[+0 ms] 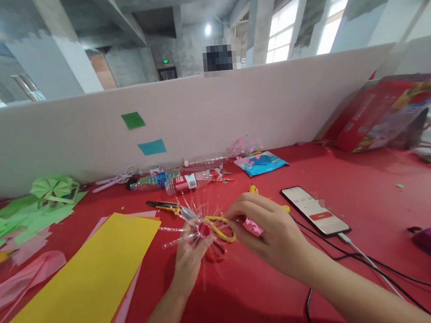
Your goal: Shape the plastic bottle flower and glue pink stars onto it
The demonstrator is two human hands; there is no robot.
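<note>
My left hand is closed round a cut clear plastic bottle top with a red cap; thin plastic strips fan out from it. Close to its right, my right hand has its fingers curled, the fingertips at the strips near the cap. Under and behind both hands lie yellow-handled scissors on the red table. A small pink piece lies beneath my right hand. Whether the right hand grips a strip or only touches it is unclear.
Yellow and pink paper sheets lie at the left, with green paper cuttings behind. A phone with a cable lies to the right. Plastic bottles and a blue pack sit by the white partition. A red box leans far right.
</note>
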